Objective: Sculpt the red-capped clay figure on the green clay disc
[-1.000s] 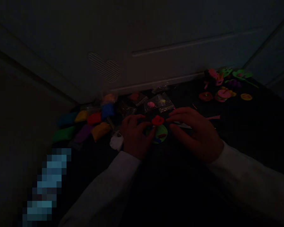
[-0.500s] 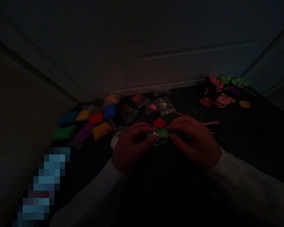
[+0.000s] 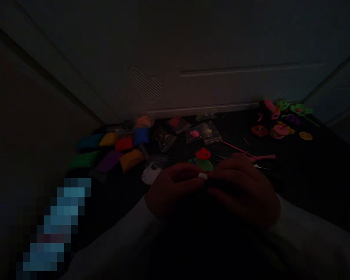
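In dim light, my left hand [image 3: 175, 189] pinches a small white lump of clay [image 3: 202, 176] between thumb and fingers. My right hand [image 3: 245, 192] is close beside it, the fingertips at the lump's right end and the thumb apart below. Just beyond the fingers lies a green clay disc [image 3: 204, 163], partly hidden by both hands. At its far edge sits a red pointed clay piece [image 3: 203, 154]. An open bag of white clay [image 3: 150, 175] rests left of my left hand.
Packets of coloured clay, among them a blue one [image 3: 141, 136], lie at the left. A pink stick [image 3: 236, 147] and dark scissors [image 3: 262, 165] lie by my right hand. Finished clay pieces, including a pink-topped one [image 3: 280, 131], stand at the far right before a pale panel [image 3: 236, 89].
Both hands have drawn nearer to me, off the green disc. The white lump has come with my left hand, away from above the disc. The view has shifted slightly.
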A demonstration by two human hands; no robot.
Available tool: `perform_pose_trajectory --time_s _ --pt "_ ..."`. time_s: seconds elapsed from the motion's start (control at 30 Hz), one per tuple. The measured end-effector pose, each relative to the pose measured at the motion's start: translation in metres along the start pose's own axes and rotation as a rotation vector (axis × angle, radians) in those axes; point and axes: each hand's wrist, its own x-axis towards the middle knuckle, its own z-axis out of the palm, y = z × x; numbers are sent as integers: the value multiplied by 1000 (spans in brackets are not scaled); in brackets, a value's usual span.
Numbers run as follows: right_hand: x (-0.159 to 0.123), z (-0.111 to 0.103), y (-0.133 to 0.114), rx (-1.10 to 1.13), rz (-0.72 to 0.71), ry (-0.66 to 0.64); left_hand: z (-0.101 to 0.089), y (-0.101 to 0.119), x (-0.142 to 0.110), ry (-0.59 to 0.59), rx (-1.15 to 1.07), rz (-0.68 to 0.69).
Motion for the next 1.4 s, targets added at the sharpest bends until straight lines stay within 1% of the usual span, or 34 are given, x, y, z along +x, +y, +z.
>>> perform_pose_trajectory --time_s 0.2,0.43,0.53,0.6,0.7,0.83,0.97,1.03,1.1,1.17,1.27,1.3,1.33,1.37,1.4 --pt "0 -1 -4 -70 -32 42 2 -5 -4 -31 55 -76" --pt "1 -2 -6 -98 -24 64 1 -5 -5 -47 83 -72" --pt "2 -2 -7 -75 -7 53 1 -5 -4 -46 118 -39" --pt "3 -2 -7 -72 -11 53 1 -4 -4 -50 169 11" --pt "4 -2 -7 -78 -27 60 2 -2 -4 -52 257 48" --pt "4 -1 -7 -83 -43 52 2 0 -4 -61 366 70" --pt "3 0 -7 -38 -28 39 2 -1 -4 -101 372 80" --pt "3 1 -8 27 37 -14 1 -1 -4 -72 354 49" --pt "4 0 -9 152 134 -117 -1 -1 -2 -3 331 12" --pt "5 -3 -12 325 208 -254 -4 1 1 76 306 -1" --pt "7 -12 -15 592 242 -490 -9 6 8 185 206 28" --pt "8 -15 -16 666 253 -546 -10 8 9 207 165 45" --pt "9 -18 -16 725 268 -573 -11 9 10 218 128 59" --pt "9 -21 -16 762 289 -560 -11 10 10 214 99 68" --pt "10 -23 -14 772 316 -510 -11 10 11 196 84 71"
